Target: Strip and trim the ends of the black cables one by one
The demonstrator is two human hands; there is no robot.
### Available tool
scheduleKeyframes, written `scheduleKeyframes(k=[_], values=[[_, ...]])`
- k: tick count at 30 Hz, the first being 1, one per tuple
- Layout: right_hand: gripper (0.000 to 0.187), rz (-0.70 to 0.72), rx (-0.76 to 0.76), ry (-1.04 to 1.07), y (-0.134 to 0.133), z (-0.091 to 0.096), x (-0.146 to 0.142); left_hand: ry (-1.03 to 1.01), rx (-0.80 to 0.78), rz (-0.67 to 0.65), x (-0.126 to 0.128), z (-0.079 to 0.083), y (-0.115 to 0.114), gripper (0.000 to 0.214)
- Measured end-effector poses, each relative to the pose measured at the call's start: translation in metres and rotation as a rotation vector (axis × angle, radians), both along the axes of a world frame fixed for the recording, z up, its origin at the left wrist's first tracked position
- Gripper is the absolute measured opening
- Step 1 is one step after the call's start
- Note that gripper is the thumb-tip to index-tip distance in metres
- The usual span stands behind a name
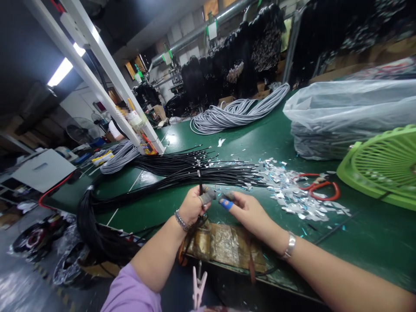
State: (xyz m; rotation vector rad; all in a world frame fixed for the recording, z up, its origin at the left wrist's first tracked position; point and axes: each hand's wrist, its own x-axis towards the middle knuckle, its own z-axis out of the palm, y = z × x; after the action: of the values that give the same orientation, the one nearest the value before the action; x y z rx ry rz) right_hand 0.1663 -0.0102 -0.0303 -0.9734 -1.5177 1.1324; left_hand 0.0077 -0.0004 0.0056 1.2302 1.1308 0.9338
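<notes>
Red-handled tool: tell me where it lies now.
Head view: the red-handled tool lies on the green table among silver scraps, right of the right hand and left of the green grille.

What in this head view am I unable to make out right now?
Head view:
- black cable: lower end hidden inside the left hand.
- right hand: whether its taped fingers pinch anything, too small.
- red-handled tool: working end buried under foil scraps.
- green fan guard: cut off by the right edge.
</notes>
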Motion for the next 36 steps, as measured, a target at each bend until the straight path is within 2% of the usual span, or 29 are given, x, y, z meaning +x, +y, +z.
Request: scheduleKeyframes(k=[4, 8, 12, 14, 19, 28, 30, 32, 36], values=[[0.036, -0.08, -0.125, 0.179, 0.001, 0.008, 0.005, 0.024, -0.025, -0.048, 0.001, 0.001, -0.001, 0.055], [0.048, 0.052, -0.345, 0.294, 0.001, 0.011, 0.005, 0.033, -0.061, -0.099, 0.001, 0.0, -0.002, 0.054], [0.049, 0.162, -0.43, 0.309, 0.0, 0.008, 0.001, 0.014, -0.077, -0.114, 0.001, -0.002, -0.001, 0.053], [0.048, 0.139, -0.379, 0.271, 0.001, 0.006, -0.001, 0.014, -0.083, -0.122, 0.001, -0.003, -0.001, 0.053], [0.043, 0.009, -0.125, 0.097, 0.006, 0.0, -0.003, 0.011, -0.102, -0.163, -0.001, -0.002, 0.002, 0.053], [0.038, -0.018, 0.043, -0.021, 0.005, -0.001, 0.002, -0.051, -0.107, -0.179, -0.005, -0.004, 0.004, 0.053], [0.042, 0.008, 0.0, -0.002, 0.002, 0.002, 0.003, -0.067, -0.117, -0.195, -0.006, -0.003, 0.004, 0.053], [0.045, 0.066, -0.108, 0.059, 0.0, 0.004, 0.002, -0.074, -0.133, -0.22, -0.007, -0.003, 0.004, 0.052], [0.048, 0.211, -0.365, 0.331, -0.004, 0.007, -0.004, -0.071, -0.152, -0.251, -0.01, -0.006, 0.004, 0.05]])
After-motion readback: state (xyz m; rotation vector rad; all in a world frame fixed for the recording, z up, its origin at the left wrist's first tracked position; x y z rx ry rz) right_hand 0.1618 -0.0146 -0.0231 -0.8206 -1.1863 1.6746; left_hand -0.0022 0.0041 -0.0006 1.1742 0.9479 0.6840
